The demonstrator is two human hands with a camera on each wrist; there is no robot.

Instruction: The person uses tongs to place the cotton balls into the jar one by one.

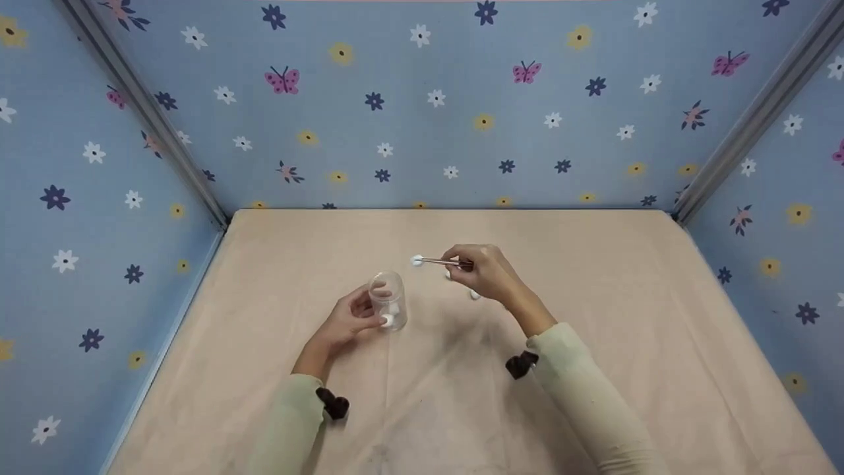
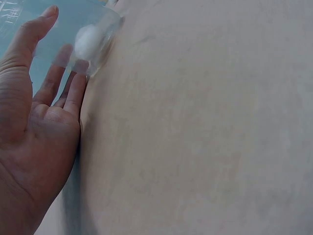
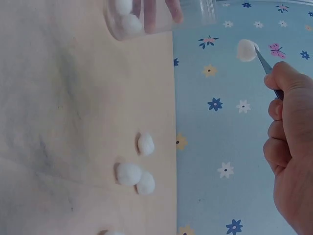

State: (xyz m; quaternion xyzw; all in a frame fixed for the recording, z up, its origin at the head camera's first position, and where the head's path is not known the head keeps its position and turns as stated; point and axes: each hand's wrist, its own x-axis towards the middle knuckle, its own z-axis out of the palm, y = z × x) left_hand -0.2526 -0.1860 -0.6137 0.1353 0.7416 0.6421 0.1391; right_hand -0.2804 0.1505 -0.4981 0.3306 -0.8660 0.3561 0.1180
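My left hand (image 1: 343, 323) holds a clear plastic jar (image 1: 398, 300) upright on the table, thumb on the near side and fingers round the back. White cotton balls (image 3: 131, 23) lie at the jar's bottom, visible through its wall in both wrist views. My right hand (image 1: 486, 272) grips metal tweezers (image 1: 435, 261) between thumb and fingers. At their tips a cotton ball (image 1: 417, 261) is pinched, raised above the table and a little to the right of the jar's open mouth in the head view.
Several loose cotton balls (image 3: 129, 174) lie on the table to the jar's right, partly hidden under my right hand in the head view. A beige cloth (image 1: 264, 264) covers the table. Blue flowered panels (image 1: 422, 99) with grey posts (image 1: 145, 105) stand round its back and sides.
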